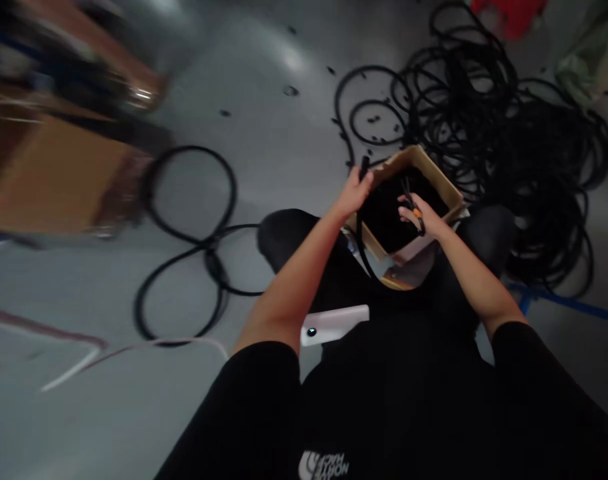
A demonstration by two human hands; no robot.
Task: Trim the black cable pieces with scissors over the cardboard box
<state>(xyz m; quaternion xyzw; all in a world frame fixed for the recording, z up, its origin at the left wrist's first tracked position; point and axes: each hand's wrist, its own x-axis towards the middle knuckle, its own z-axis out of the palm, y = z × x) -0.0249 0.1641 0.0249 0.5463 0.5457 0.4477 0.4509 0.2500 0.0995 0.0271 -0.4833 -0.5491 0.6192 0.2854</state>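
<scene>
My left hand (353, 193) is closed around a thick black cable (365, 168), whose end sticks up above the fingers. From the grip, the cable hangs down past the near side of an open cardboard box (441, 179). Over the box, my right hand (427, 210) holds scissors (417, 219) with a black and orange handle, their thin blades pointing away from me. Dark contents fill the box, too dim to make out. The box stands between my knees.
A large heap of tangled black cable (529, 147) lies on the floor at right. Looped cable (229, 200) rests at left, near a cardboard carton (59, 177). A pale phone-like object (341, 323) lies by my lap. Small black bits (225, 113) dot the floor.
</scene>
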